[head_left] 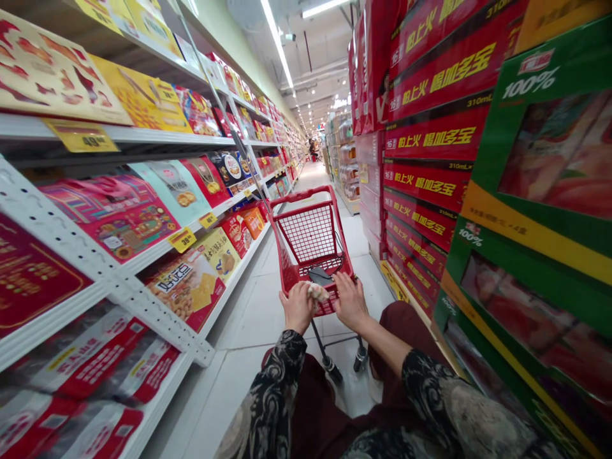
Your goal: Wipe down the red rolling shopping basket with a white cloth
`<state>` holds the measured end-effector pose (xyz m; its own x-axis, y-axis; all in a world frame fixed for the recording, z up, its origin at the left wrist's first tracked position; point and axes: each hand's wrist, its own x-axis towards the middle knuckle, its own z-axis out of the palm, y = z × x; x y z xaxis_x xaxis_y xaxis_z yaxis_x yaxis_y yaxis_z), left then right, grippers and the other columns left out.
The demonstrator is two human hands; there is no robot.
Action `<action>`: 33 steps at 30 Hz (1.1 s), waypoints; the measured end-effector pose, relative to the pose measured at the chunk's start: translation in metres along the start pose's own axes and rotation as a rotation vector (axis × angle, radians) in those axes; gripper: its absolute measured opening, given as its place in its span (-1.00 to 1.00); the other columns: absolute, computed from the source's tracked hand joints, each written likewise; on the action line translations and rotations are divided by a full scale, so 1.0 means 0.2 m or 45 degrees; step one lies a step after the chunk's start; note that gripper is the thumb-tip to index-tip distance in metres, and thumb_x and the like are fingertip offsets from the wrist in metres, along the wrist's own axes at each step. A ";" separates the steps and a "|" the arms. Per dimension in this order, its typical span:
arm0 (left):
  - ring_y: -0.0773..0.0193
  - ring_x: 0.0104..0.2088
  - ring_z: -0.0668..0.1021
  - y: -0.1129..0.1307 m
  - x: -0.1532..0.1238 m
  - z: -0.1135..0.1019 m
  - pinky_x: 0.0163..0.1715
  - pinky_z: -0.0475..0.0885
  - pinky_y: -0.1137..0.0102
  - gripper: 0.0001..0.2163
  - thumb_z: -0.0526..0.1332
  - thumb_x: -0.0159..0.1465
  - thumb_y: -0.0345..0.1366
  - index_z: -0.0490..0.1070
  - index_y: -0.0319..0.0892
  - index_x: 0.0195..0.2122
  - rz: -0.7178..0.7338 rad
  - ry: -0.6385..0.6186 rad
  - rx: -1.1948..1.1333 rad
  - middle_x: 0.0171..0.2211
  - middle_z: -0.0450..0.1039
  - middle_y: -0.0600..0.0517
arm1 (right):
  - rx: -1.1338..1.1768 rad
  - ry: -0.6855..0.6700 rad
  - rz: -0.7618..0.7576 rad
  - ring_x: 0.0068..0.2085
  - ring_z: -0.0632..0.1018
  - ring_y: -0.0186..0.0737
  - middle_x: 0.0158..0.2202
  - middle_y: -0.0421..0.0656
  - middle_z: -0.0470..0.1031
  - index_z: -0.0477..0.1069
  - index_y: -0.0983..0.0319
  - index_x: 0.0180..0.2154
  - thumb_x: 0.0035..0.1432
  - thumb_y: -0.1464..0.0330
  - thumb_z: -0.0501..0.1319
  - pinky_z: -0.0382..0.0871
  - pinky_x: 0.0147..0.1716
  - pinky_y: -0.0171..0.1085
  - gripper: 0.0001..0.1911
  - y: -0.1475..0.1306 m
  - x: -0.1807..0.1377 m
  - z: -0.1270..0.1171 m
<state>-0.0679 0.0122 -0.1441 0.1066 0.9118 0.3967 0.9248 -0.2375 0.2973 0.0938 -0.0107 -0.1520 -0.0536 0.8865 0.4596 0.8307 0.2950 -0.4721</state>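
Observation:
A small red shopping cart (306,237) with a mesh basket stands upright in front of me on the tiled floor. My left hand (297,307) is closed over the left part of its near rim. Beside those fingers is a small whitish, fluffy-looking item (318,292); whether the hand touches it is unclear. At the right part of the same rim, my right hand (350,301) has its fingers curled over the edge, with the fingertips partly hidden. A flat dark grey object (320,276) lies in the basket close to the right fingertips, a thin dark cord near it.
White shelving (201,347) with boxed snacks lines the left side. Stacked red drink cartons (425,143) and green gift boxes (540,210) rise close on the right. The tiled aisle (241,312) runs ahead between them, with a person (312,150) far off.

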 end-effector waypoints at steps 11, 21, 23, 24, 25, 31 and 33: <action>0.10 0.18 0.24 0.26 0.05 0.11 0.16 -0.03 -0.11 -0.63 0.04 0.18 -0.49 0.33 -0.08 0.00 0.298 -0.126 -0.094 0.13 0.28 -0.07 | 0.026 0.005 0.101 0.21 0.17 -0.09 0.17 0.03 0.21 0.13 0.33 0.15 0.03 0.57 -0.05 -0.05 0.14 0.10 -0.41 0.06 0.03 -0.03; 0.26 0.06 0.39 0.24 0.13 -0.01 0.10 0.29 0.33 -0.48 0.01 0.08 -0.56 0.18 -0.27 0.12 0.346 -0.022 -0.488 0.08 0.32 -0.11 | 0.250 0.107 -0.081 -0.07 0.44 -0.16 -0.06 -0.06 0.43 0.29 0.24 0.03 0.03 0.45 0.07 0.33 -0.09 -0.21 -0.53 0.08 0.08 -0.03; 0.24 0.09 0.36 0.26 0.16 -0.06 0.10 0.28 0.30 -0.46 0.04 0.08 -0.54 0.16 -0.26 0.14 0.456 -0.081 -0.438 0.10 0.30 -0.11 | 0.269 0.157 0.010 -0.19 0.47 -0.20 -0.20 -0.10 0.47 0.38 0.22 -0.10 0.04 0.49 0.02 0.37 -0.17 -0.25 -0.63 0.08 0.12 -0.05; 0.23 0.11 0.34 0.27 0.18 -0.07 0.12 0.27 0.27 -0.46 0.06 0.08 -0.53 0.15 -0.26 0.14 0.512 -0.106 -0.402 0.11 0.29 -0.11 | 0.279 0.201 0.023 -0.20 0.47 -0.20 -0.24 -0.11 0.46 0.40 0.23 -0.16 0.03 0.51 0.00 0.37 -0.18 -0.25 -0.66 0.08 0.14 -0.06; 0.22 0.13 0.32 0.27 0.20 -0.08 0.13 0.25 0.25 -0.47 0.07 0.09 -0.52 0.16 -0.24 0.14 0.559 -0.119 -0.360 0.13 0.27 -0.11 | 0.291 0.250 0.005 -0.19 0.46 -0.20 -0.25 -0.10 0.46 0.41 0.23 -0.21 0.02 0.54 -0.01 0.36 -0.16 -0.25 -0.67 0.08 0.16 -0.07; 0.17 0.24 0.13 0.23 0.19 0.01 0.19 0.09 0.10 -0.57 -0.04 0.21 -0.51 0.24 -0.15 0.11 0.556 -0.058 -0.121 0.19 0.19 -0.04 | 0.139 0.230 -0.198 0.01 0.36 -0.16 -0.05 -0.06 0.42 0.44 0.22 -0.20 0.00 0.57 -0.01 0.20 0.04 -0.11 -0.62 0.10 0.16 -0.08; 0.15 0.23 0.15 0.23 0.14 0.06 0.17 0.10 0.06 -0.56 -0.04 0.20 -0.52 0.23 -0.15 0.11 0.551 -0.146 -0.095 0.18 0.20 -0.06 | 0.023 0.149 -0.165 0.05 0.32 -0.07 0.00 -0.02 0.39 0.44 0.23 -0.18 -0.02 0.55 0.03 0.11 0.07 0.00 -0.63 0.13 0.11 -0.07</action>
<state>-0.0179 0.0316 -0.1292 0.5215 0.7533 0.4007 0.7578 -0.6247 0.1883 0.1217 0.0102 -0.1431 -0.0938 0.7932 0.6017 0.8107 0.4117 -0.4163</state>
